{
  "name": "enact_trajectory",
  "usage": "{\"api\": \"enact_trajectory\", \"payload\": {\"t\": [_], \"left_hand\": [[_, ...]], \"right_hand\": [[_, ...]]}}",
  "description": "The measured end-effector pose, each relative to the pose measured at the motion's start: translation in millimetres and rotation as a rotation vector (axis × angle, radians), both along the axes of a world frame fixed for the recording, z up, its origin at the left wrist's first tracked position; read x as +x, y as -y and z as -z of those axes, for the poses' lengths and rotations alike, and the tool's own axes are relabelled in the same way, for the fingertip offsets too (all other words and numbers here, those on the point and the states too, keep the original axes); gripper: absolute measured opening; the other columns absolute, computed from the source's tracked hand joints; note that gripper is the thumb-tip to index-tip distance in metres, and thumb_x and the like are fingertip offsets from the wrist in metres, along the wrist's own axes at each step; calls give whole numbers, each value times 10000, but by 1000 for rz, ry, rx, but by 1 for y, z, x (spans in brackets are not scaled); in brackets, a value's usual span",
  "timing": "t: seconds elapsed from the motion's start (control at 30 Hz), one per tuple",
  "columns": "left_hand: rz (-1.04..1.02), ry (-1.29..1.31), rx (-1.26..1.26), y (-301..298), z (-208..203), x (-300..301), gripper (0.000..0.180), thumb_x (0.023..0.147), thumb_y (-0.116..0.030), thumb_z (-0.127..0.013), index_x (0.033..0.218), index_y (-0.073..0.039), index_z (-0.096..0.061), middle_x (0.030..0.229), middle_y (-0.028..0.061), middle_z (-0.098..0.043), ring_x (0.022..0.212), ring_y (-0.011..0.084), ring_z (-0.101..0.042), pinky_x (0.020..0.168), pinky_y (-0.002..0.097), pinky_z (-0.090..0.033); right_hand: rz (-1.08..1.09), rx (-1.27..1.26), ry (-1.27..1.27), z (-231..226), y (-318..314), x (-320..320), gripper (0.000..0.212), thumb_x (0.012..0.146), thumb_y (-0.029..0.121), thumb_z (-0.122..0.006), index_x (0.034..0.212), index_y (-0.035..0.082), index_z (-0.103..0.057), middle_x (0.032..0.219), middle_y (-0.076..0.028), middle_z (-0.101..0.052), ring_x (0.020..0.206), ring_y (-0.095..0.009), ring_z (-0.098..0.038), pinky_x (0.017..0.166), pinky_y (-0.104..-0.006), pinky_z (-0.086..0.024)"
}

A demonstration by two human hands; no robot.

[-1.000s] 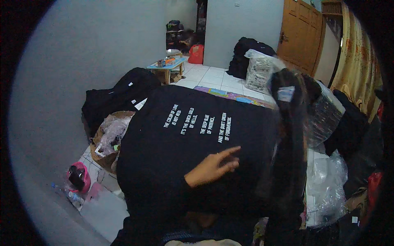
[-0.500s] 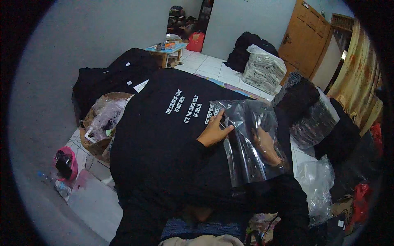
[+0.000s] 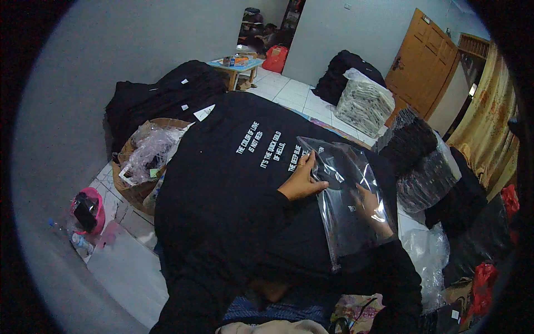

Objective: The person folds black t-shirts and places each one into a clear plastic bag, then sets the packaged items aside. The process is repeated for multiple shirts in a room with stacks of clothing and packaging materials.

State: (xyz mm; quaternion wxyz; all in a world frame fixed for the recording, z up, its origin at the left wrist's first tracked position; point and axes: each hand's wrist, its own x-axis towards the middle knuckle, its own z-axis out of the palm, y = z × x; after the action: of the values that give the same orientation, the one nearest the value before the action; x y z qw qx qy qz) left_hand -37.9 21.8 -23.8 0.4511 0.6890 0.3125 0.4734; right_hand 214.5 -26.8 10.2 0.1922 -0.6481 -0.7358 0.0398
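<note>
A black T-shirt (image 3: 222, 189) with white lettering lies spread out in front of me. Over its right part is a clear plastic bag (image 3: 347, 236), glossy with reflections. My left hand (image 3: 303, 179) pinches the bag's left edge between thumb and fingers, a ring on one finger. Through the clear film I see my right hand (image 3: 374, 210), its fingers stretched toward the upper left. Whether that hand is inside the bag or under it, I cannot tell.
Left of the shirt stands a cardboard box (image 3: 127, 186) of crumpled plastic, with a black clothes pile (image 3: 167, 103) behind. A pink basin (image 3: 99, 217) sits on the floor. Bagged garment stacks (image 3: 428, 172) and loose plastic bags (image 3: 425, 253) lie at right. Beyond are a low table (image 3: 236, 67) and a wooden door (image 3: 423, 61).
The view has shifted slightly. The bag's film lies flatter over the shirt, its upper right part lower than before. My left hand keeps its hold; the right stays behind the film.
</note>
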Motion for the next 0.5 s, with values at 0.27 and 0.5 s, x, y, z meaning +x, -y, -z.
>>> {"api": "enact_trajectory", "payload": {"t": [0.27, 0.5], "left_hand": [[-10, 166, -36, 4, -18, -8, 1082, 766, -238, -787, 1467, 51, -14, 1527, 216, -35, 1082, 263, -536, 810, 306, -523], [-91, 117, 55, 1, -22, -11, 1092, 757, -287, -798, 1482, 21, -41, 1501, 246, -87, 1022, 207, -555, 782, 294, -519]], "right_hand": [[25, 336, 420, -51, 5, 4, 438, 827, 110, -558, 1263, 120, -517, 890, -225, -635, 773, -381, -629, 638, -458, -508], [-101, 724, 888, -26, -20, 34, 470, 817, 136, -578, 1278, 78, -503, 962, -220, -629, 822, -361, -616, 674, -443, -505]]}}
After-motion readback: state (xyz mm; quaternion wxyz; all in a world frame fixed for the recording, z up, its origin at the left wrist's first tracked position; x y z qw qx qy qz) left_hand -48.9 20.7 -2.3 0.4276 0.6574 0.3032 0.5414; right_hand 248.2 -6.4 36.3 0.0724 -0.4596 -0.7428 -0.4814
